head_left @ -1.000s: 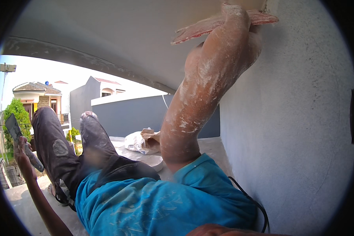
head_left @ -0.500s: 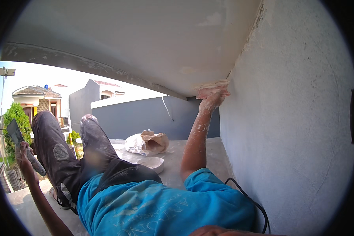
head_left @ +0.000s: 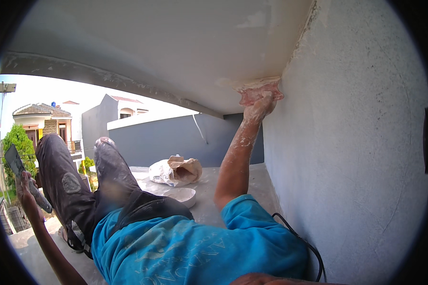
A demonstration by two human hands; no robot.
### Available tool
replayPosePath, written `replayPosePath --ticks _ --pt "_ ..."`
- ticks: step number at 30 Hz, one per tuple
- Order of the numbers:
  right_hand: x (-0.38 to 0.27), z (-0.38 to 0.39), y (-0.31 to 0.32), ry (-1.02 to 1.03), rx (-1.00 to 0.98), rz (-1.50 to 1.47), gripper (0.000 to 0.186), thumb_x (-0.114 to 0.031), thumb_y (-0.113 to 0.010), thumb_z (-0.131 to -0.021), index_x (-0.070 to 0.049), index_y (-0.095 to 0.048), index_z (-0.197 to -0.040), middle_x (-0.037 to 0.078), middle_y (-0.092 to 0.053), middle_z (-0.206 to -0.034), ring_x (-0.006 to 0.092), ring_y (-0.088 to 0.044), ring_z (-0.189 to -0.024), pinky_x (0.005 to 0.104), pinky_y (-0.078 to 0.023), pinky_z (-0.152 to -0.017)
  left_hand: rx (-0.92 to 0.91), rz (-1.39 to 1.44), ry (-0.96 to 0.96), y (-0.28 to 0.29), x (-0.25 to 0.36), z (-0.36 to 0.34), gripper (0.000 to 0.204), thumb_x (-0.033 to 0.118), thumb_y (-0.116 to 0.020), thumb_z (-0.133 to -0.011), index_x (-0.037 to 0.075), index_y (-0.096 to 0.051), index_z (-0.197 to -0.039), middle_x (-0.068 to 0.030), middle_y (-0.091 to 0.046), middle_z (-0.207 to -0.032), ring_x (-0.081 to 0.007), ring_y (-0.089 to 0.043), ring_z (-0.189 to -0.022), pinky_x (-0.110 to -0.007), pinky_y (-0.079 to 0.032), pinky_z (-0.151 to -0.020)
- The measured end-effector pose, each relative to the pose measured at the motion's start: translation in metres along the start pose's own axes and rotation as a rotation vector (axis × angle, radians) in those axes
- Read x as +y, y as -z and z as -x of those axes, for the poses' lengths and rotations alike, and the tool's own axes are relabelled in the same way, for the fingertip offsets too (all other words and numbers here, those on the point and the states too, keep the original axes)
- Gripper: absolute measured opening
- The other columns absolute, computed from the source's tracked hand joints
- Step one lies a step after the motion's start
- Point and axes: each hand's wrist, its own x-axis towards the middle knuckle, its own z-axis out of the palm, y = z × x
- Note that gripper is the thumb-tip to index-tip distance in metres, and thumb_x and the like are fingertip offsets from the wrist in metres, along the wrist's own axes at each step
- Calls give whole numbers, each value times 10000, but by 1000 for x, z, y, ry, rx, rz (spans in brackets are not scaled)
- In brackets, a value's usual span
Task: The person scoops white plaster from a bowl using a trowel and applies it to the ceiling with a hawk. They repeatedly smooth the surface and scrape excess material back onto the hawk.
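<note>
Head view: the person lies back on a grey floor (head_left: 209,213), knees raised. Right hand (head_left: 261,105) lifted on a bent arm, dusted white, closed in a grip on a flat reddish pad (head_left: 259,91). Pad sits up at the ceiling (head_left: 176,61), beside the corner with the pale wall (head_left: 342,142); exact line of contact cannot be told. Off-white smears on the ceiling around it.

Left hand (head_left: 25,189) at far left, out past the floor's left edge in this view, fingers curled round the grey-smeared handle of a scraper (head_left: 15,159), dark blade tilted up and leftward.

On the floor: opened white bag (head_left: 161,172) near the far edge, brown mouth turned toward the right; shallow white bowl (head_left: 188,198) just in front of it, near the hip. Black cable (head_left: 297,232) curves by the floor's right edge, between blue shirt (head_left: 199,247) and wall.
</note>
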Motion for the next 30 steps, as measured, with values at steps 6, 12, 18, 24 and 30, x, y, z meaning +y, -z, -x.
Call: replayPosePath --ticks 6,12,18,24,30 --pt "-41 43 -59 43 -40 -90 559 -61 -479 -764 51 -429 -1310 146 -489 -1184 256 -529 -1039 377 -511 -874 -31 -17 25 14 -5 -3 280 296 -576 -993 69 -620 -1151 7 -595 -953 -75 -526 -834 -240 -422 -757" --pt "-83 72 -102 -2 -15 39 554 -83 -467 -810 46 -399 -1344 151 -479 -1206 236 -530 -1047 371 -532 -834 -35 3 25 12 -5 -6 280 313 -563 -1000 73 -617 -1135 15 -585 -929 -72 -519 -814 -240 -421 -747" --pt "-95 86 -128 92 -26 37 498 -201 -431 -921 15 -400 -1368 159 -475 -1265 249 -510 -1153 416 -474 -958 -30 -45 35 11 8 -2 268 314 -562 -1001 79 -618 -1117 24 -577 -908 -68 -510 -789 -236 -417 -739" --pt "-123 104 -154 88 -80 172 513 -305 -410 -973 3 -395 -1384 188 -462 -1316 270 -509 -1209 414 -434 -1058 -18 5 0 14 -1 -6 267 311 -567 -999 83 -614 -1130 21 -577 -920 -65 -506 -804 -237 -416 -745" --pt "-134 112 -171 131 -84 145 524 -307 -414 -979 2 -366 -1400 183 -484 -1286 267 -540 -1179 393 -443 -1070 25 -6 8 4 13 1 225 303 -557 -1004 107 -622 -1094 30 -583 -899 -53 -514 -752 -218 -430 -670"
